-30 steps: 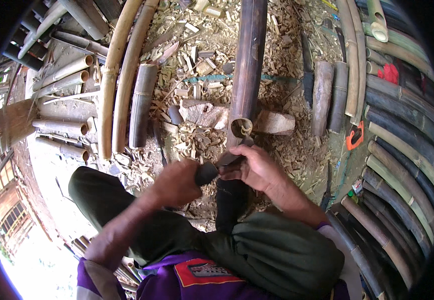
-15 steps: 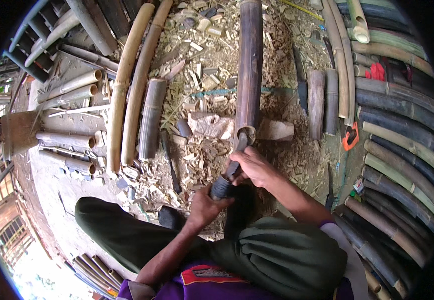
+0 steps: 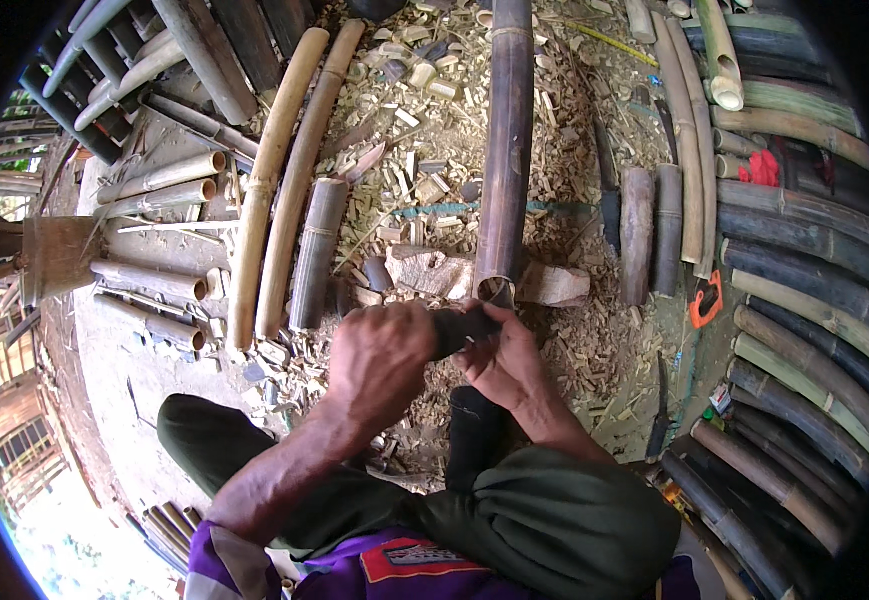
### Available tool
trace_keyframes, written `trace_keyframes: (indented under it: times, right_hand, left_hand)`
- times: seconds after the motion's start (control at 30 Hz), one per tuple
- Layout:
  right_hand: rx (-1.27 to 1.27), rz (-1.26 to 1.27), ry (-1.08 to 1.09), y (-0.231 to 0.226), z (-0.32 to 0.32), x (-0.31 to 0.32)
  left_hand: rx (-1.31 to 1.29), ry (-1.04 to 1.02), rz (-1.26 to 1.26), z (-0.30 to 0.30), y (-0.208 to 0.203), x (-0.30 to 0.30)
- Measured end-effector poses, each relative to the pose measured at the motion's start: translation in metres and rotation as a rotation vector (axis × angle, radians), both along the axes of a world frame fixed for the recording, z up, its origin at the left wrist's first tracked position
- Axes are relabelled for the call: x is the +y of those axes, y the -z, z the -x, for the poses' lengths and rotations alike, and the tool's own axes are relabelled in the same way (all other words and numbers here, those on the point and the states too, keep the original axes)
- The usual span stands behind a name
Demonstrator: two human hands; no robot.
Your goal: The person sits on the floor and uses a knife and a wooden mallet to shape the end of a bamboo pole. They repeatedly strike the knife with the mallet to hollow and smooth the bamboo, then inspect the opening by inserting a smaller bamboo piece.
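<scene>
- Left hand and right hand both clamped on a dark tool handle, at the pole's open end.
- Dark bamboo pole runs toward 12 o'clock, resting on a wood block.
- Change: half a second ago the left hand sat lower; now both are level, so the cut is being worked.
- Shavings at 3 o'clock.

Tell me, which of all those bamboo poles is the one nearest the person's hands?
The dark bamboo pole running up the middle: its hollow cut end sits just above the left hand and right hand. The others lie off to the sides.
</scene>
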State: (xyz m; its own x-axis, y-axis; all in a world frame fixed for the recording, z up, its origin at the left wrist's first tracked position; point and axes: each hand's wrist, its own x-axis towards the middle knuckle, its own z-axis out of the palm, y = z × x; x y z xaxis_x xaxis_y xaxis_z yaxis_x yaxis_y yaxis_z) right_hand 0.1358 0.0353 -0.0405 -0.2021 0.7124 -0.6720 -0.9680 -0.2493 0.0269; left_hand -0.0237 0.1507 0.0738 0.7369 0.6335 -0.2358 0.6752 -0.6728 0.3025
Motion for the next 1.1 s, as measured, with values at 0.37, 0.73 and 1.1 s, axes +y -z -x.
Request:
trace_keyframes:
  times: [0.37, 0.73, 1.1]
  right_hand:
    - [-0.11, -0.074, -0.029, 0.001, 0.0, 0.01]
    - [-0.215, -0.016, 0.057, 0.022, 0.018, 0.006]
    - [0.142, -0.06, 0.284, 0.015, -0.001, 0.001]
  left_hand:
    - [0.218, -0.308, 0.188, -0.003, 0.01, 0.011]
    - [0.156, -0.194, 0.145, 0.003, 0.031, 0.003]
    - [0.329, 0.02, -0.026, -0.075, -0.035, 0.003]
